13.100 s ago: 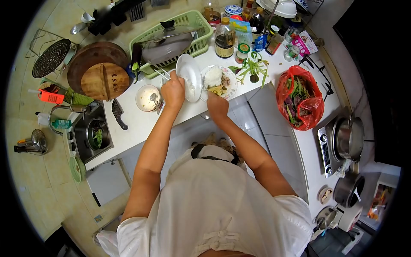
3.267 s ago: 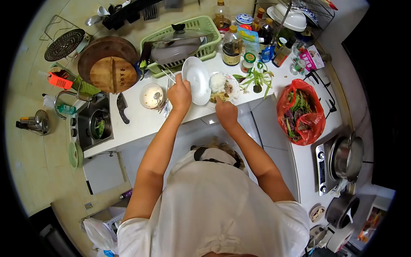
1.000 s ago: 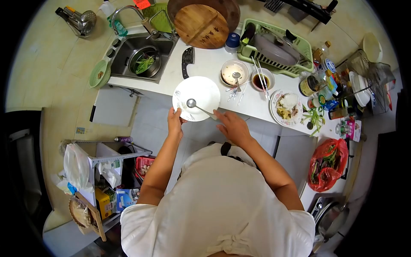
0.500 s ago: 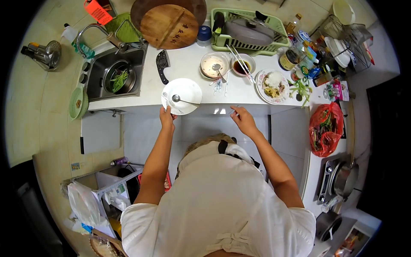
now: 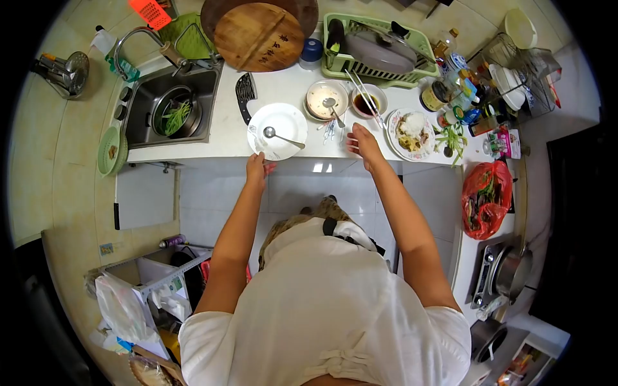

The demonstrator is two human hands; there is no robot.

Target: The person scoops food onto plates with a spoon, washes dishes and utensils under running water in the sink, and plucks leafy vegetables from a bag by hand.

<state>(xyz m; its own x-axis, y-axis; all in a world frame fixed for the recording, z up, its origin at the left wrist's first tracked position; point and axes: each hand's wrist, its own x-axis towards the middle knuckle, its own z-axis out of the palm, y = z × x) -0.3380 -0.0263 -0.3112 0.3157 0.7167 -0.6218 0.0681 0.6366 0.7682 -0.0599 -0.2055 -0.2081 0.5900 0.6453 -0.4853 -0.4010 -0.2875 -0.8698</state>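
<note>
A white plate [image 5: 286, 117] with a metal spoon [image 5: 280, 136] on it lies at the counter's front edge. My left hand [image 5: 259, 168] is just below the plate's near rim, fingers apart and no longer round it. My right hand [image 5: 364, 145] hovers over the counter edge with its fingers spread and nothing in it. Behind it stand a bowl [image 5: 311, 106] with a spoon and a bowl of dark liquid [image 5: 380, 94] with chopsticks across it. To its right is a flowered plate [image 5: 418, 154] of rice and food.
A cleaver [image 5: 244, 96] lies behind the white plate, right of the sink [image 5: 138, 132]. A green dish basket [image 5: 386, 78], bottles, green leaves [image 5: 452, 139] and a red bag [image 5: 473, 222] are further right.
The white plate has gone from my left hand onto the counter, and that hand has let go. My right hand has moved away from the spoon and up over the counter edge.
</note>
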